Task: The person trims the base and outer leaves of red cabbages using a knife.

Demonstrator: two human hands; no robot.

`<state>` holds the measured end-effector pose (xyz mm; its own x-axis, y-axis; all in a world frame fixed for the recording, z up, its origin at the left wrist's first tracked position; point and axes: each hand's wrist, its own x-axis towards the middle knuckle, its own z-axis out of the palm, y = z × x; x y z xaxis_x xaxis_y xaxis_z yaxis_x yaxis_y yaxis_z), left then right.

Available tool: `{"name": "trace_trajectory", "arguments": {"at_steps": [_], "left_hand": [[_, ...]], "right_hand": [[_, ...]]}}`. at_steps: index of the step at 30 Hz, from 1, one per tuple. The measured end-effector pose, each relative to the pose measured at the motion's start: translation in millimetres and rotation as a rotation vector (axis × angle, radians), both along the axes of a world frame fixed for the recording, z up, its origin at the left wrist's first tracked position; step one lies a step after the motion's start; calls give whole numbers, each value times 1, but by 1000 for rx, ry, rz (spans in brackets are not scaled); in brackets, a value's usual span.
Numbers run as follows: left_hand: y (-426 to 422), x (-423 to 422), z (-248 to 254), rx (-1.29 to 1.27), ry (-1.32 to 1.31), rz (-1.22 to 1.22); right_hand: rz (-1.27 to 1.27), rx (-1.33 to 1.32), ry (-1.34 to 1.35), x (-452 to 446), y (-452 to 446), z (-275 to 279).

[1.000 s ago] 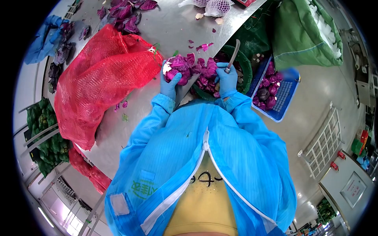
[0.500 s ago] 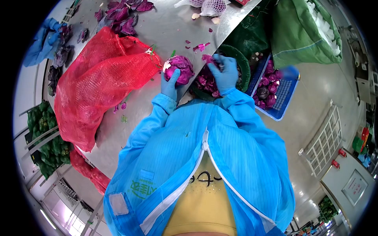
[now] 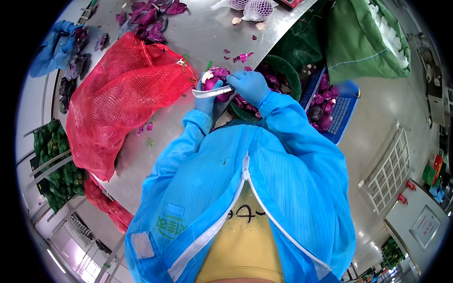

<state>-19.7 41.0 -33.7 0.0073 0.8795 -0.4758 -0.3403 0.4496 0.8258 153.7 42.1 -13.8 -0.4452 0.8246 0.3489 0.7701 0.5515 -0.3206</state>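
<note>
Gloved in blue, my left hand (image 3: 205, 101) holds a red cabbage (image 3: 216, 77) at the table's edge. My right hand (image 3: 250, 87) grips a curved knife (image 3: 213, 92), its blade lying across the front of the cabbage towards my left fingers. The blade hides part of the cabbage. Just beyond the edge, below my right hand, a green round bin (image 3: 293, 78) holds purple leaves. A red mesh sack (image 3: 122, 99) lies on the metal table (image 3: 200, 28) to the left of my left hand.
Loose purple leaves (image 3: 148, 23) lie at the table's far side, near white-netted produce (image 3: 258, 9). On the right are a blue crate (image 3: 347, 111) with small red cabbages and a green sack (image 3: 361, 42). A white rack (image 3: 389, 167) stands farther right.
My right hand has moved from over the bin to the cabbage, bringing the knife across it. The loose leaf it held half a second ago is gone from its fingers.
</note>
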Motion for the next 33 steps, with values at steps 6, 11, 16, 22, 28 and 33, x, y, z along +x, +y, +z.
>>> {"name": "trace_trajectory", "arguments": {"at_steps": [6,11,16,22,28,33], "left_hand": [[10,-11,-11,-66,34,5],[11,-26,1,-241,-246,-98],[4,-35,-8,-337,-795,-227],[2,-33,19,-346,-723,-374],[0,-18,6,-377,-507,-209],[0,-15,5,-492,-522,-88]], "right_hand": [[-424,-71,608,-1,-10,-25],[-687,-615,1081,-3,-17,-38],[-478,-1018,1607,-27,-20,-31],[-351,-1030,1586,-10,-26,-10],[-249,-848,1394,-16,-28,-20],[-559,-775,1462,-28,-32,-32]]}}
